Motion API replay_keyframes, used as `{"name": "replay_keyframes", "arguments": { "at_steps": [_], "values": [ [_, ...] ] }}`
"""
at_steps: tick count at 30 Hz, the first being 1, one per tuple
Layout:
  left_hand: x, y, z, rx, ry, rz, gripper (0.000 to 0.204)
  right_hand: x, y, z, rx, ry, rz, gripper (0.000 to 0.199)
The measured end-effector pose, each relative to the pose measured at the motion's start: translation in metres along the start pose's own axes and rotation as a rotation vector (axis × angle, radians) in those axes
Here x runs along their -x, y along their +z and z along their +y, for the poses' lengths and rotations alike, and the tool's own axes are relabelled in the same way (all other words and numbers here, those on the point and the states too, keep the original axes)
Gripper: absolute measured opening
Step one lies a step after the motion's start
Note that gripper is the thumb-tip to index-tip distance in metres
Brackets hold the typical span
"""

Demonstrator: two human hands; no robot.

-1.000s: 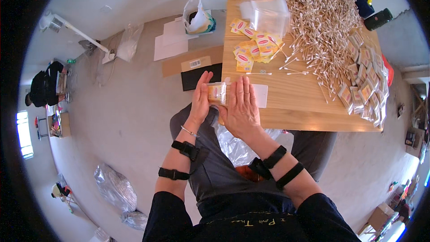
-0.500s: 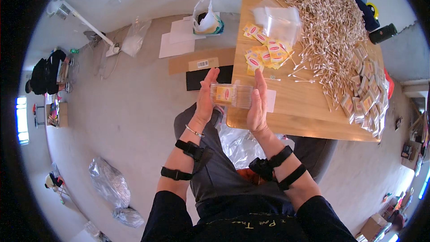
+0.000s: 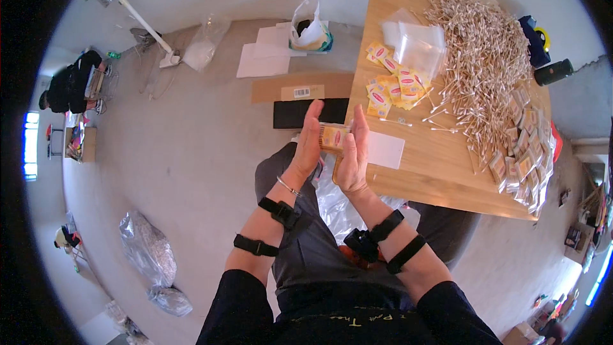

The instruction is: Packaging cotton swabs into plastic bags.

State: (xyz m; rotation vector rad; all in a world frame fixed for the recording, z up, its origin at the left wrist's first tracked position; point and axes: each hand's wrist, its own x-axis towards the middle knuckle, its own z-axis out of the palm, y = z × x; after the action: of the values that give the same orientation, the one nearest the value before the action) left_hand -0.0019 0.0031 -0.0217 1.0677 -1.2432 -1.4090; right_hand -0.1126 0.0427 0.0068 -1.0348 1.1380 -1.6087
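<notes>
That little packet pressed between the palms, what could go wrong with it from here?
The small clear packet is held only between the left hand and right hand, off the table edge, so it may slip to the floor. The loose cotton swabs heaped nearby could be knocked off by an elbow.

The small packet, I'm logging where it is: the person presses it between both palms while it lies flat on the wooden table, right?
Not quite. In the head view the small packet is pressed between the left hand and right hand, but held up in the air beside the wooden table, not lying on it.
</notes>
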Motion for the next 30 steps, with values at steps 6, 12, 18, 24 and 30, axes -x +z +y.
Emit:
{"name": "replay_keyframes", "arguments": {
  "at_steps": [6,12,18,24,30],
  "values": [
    [0.044,0.006,-0.007,0.327,-0.386,0.41,0.035,0.0,-0.008,0.014,0.085,-0.027,-0.025,0.055],
    [0.035,0.035,0.009,0.492,-0.459,0.446,0.019,0.001,-0.009,0.013,0.166,-0.041,-0.055,0.05],
    [0.022,0.056,0.027,0.699,-0.374,0.497,0.013,-0.001,-0.006,0.004,0.263,0.002,-0.038,0.042],
    [0.018,0.06,0.024,0.524,-0.345,0.45,0.016,-0.002,-0.005,0.0,0.375,-0.098,-0.09,0.036],
    [0.03,0.057,0.033,0.455,-0.462,0.48,0.017,-0.002,-0.002,0.002,0.477,-0.078,-0.052,0.028]
  ]
}}
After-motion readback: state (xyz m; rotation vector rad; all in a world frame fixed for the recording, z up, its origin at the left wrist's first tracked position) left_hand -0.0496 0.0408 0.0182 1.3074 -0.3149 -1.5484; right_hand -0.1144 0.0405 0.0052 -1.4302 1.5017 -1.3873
